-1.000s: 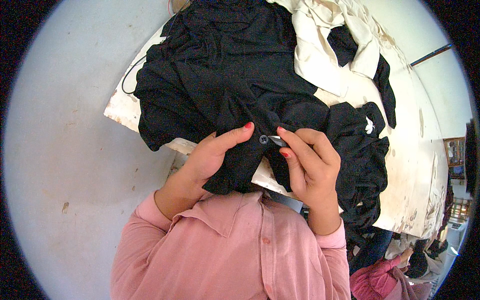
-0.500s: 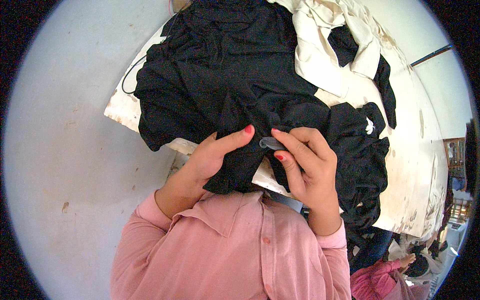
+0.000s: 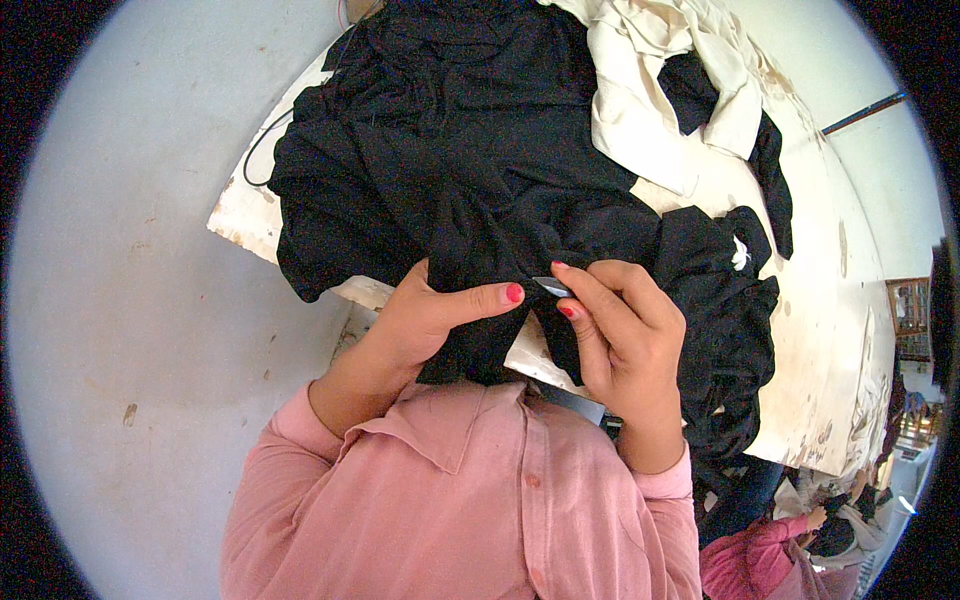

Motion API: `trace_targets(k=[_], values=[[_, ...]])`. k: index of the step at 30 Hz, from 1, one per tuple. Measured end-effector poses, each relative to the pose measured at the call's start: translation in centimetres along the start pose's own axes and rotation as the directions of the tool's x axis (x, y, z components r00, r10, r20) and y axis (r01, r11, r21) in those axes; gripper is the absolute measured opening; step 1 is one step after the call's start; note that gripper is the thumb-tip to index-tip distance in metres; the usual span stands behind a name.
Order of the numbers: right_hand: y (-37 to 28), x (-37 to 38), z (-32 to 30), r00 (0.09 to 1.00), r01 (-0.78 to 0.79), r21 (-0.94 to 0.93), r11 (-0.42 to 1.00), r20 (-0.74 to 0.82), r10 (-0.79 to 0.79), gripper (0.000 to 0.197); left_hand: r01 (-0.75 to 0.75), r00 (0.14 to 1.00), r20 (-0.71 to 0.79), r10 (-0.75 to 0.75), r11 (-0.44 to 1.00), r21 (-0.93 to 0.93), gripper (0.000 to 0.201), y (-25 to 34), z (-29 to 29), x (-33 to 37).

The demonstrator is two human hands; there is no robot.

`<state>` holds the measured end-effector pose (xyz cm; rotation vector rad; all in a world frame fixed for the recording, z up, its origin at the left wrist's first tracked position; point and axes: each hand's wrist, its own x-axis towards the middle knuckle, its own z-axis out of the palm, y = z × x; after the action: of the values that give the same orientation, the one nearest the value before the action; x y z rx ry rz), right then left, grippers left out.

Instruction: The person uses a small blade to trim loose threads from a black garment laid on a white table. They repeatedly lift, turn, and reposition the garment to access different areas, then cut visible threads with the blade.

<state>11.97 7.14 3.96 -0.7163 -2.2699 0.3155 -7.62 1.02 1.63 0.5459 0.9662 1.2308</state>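
Note:
A large heap of black cloth (image 3: 450, 150) lies bunched in front of me, its near part hanging over the table edge. My left hand (image 3: 425, 310) pinches a fold of it, with the thumb stretched across the top and the other fingers hidden beneath the cloth. Between thumb and fingers of my right hand (image 3: 630, 330) is a small pointed metal blade (image 3: 552, 287). Its tip points left toward my left thumb, close over the black cloth. Most of the tool is covered by my fingers, so its full shape does not show.
The pale, worn tabletop (image 3: 815, 390) carries the cloth. Cream cloth (image 3: 635, 110) lies at the far right, partly over black pieces. A plain wall (image 3: 140, 280) rises on the left. At the lower right, another person in a pink sleeve (image 3: 760, 545) sits near more cloth.
My left thumb has slid slightly right and down over the cloth. The right hand has shifted a little right and turned the metal tool, so its pointed tip now shows.

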Motion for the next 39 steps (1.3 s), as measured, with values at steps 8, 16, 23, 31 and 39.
trace_targets(k=[8,16,23,31,39], values=[[-0.6,-0.1,-0.4,1.000,0.018,-0.126,0.992,0.000,-0.018,0.031,-0.002,0.999,-0.033,0.002,1.000,0.021,0.042,0.2,0.2,-0.2],[-1.0,0.1,0.2,0.974,-0.221,0.105,0.970,-0.032,0.226,0.045,-0.055,0.998,-0.043,0.053,0.998,-0.026,0.046,-0.9,-0.2,0.1],[0.5,-1.5,2.0,0.984,-0.174,0.165,0.971,0.075,0.164,0.023,-0.072,0.988,-0.141,0.054,0.989,-0.127,0.044,-0.9,-1.2,0.8],[0.5,-2.2,2.3,0.977,-0.203,0.103,0.974,0.089,0.194,0.020,-0.238,0.970,-0.103,0.221,0.949,-0.206,0.041,-1.6,-1.9,1.5],[0.8,-2.5,1.8,0.934,-0.343,0.030,0.939,0.121,0.337,0.020,-0.200,0.942,-0.279,0.185,0.979,-0.027,0.043,-0.6,-0.1,0.1]])
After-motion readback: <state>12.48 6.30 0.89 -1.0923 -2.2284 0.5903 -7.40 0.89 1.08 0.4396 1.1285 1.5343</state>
